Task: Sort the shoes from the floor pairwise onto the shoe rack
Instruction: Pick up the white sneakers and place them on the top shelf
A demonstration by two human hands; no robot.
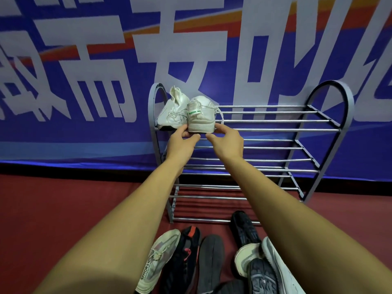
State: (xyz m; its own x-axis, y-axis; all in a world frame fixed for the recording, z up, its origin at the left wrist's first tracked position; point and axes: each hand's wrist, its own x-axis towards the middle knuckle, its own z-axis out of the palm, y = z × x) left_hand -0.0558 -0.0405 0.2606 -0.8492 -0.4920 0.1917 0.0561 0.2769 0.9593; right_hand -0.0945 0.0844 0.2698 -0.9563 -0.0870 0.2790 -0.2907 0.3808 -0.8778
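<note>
Both my hands reach to the top shelf of the shoe rack (pixel 275 130). My left hand (pixel 182 141) and right hand (pixel 228 143) each pinch the heel of a white sneaker (pixel 200 117) (green tab at the back). It sits near the shelf's left end, just beside a second white shoe (pixel 171 111) at the rack's left edge. Black, white and grey loose shoes (pixel 212 257) crowd the red floor (pixel 63 198) below.
</note>
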